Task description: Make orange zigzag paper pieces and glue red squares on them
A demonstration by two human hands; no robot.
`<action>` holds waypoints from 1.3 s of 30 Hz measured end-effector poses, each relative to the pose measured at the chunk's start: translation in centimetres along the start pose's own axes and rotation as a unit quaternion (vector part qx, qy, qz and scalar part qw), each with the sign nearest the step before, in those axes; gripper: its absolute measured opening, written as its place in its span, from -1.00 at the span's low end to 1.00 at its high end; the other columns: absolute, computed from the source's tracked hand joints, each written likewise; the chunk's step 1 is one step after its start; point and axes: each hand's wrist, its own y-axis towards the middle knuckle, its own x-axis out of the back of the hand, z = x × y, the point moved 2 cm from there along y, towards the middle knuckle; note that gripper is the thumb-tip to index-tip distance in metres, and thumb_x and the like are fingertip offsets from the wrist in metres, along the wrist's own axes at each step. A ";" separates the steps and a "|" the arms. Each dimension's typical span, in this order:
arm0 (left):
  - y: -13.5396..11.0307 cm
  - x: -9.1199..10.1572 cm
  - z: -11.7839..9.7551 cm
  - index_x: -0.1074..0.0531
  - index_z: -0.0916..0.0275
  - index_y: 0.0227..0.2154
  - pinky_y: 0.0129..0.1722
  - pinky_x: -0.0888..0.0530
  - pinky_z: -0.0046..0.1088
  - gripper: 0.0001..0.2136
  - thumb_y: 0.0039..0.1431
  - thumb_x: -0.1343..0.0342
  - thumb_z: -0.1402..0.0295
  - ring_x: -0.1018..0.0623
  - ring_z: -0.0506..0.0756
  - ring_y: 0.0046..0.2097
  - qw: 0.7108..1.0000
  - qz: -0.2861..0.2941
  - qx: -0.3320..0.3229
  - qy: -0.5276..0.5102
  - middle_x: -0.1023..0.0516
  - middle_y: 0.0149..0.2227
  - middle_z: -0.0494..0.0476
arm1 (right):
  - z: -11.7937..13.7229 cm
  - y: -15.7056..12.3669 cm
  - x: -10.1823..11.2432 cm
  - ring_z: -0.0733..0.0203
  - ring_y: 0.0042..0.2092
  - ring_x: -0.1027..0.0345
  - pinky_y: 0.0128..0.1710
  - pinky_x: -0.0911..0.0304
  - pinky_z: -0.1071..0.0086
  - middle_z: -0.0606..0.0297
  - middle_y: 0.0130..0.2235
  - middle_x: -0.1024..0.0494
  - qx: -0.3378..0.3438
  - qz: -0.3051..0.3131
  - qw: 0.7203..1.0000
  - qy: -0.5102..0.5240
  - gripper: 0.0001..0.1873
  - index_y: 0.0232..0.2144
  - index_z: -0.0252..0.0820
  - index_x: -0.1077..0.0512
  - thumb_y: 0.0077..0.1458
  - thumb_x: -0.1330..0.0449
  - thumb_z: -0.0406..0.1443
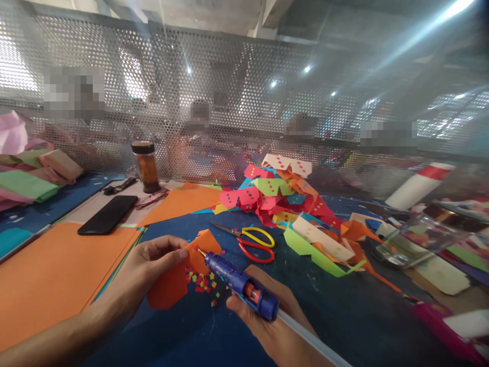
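Observation:
My left hand (151, 265) pinches a folded orange paper piece (179, 278) near its top, thumb pressed on it. My right hand (267, 316) grips a blue glue gun (239, 283) with a clear glue stick trailing back. The gun's tip (199, 252) touches the upper edge of the orange piece. Small red, yellow and green paper squares (201, 283) lie scattered on the dark blue table (344, 316) under the piece.
Scissors with red and yellow handles (254, 243) lie just beyond my hands. A pile of folded coloured paper shapes (284, 196) sits behind them. Orange paper sheets (49, 270), a black phone (107, 214) and a jar (145, 166) are at left. A perforated metal screen (244, 102) closes the back.

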 end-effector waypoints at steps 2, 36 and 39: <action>0.0 0.0 0.1 -0.55 0.24 -0.41 -0.62 -0.32 -0.61 -0.69 -0.08 -0.41 0.11 -0.47 -0.03 -0.59 1.000 0.002 -0.001 0.000 -0.62 -0.54 0.04 | 0.1 0.0 0.0 0.26 -0.41 -0.37 -0.47 -0.26 0.38 0.36 -0.40 -0.48 0.002 0.004 1.000 0.000 -0.74 -0.39 -0.08 -0.36 0.24 -0.21 -0.08; -0.4 -0.2 1.5 -0.58 0.20 -0.41 -0.56 -0.29 -0.60 -0.71 -0.01 -0.36 0.06 -0.44 -0.03 -0.52 0.994 0.056 -0.030 0.087 -0.56 -0.53 0.01 | -0.4 0.4 -0.2 0.32 -0.58 -0.30 -0.59 -0.31 0.46 0.39 -0.52 -0.45 -0.187 -0.051 0.971 0.139 -0.68 -0.32 -0.12 -0.48 0.10 -0.26 0.00; -0.7 -0.6 1.8 -0.60 0.18 -0.42 -0.48 -0.34 -0.56 -0.72 0.02 -0.32 0.04 -0.46 0.02 -0.44 0.987 0.079 -0.054 0.125 -0.58 -0.47 0.02 | -0.2 0.4 -0.5 0.35 -0.59 -0.25 -0.58 -0.29 0.49 0.44 -0.56 -0.40 -0.197 -0.045 0.967 0.154 -0.72 -0.33 -0.13 -0.47 0.09 -0.27 -0.06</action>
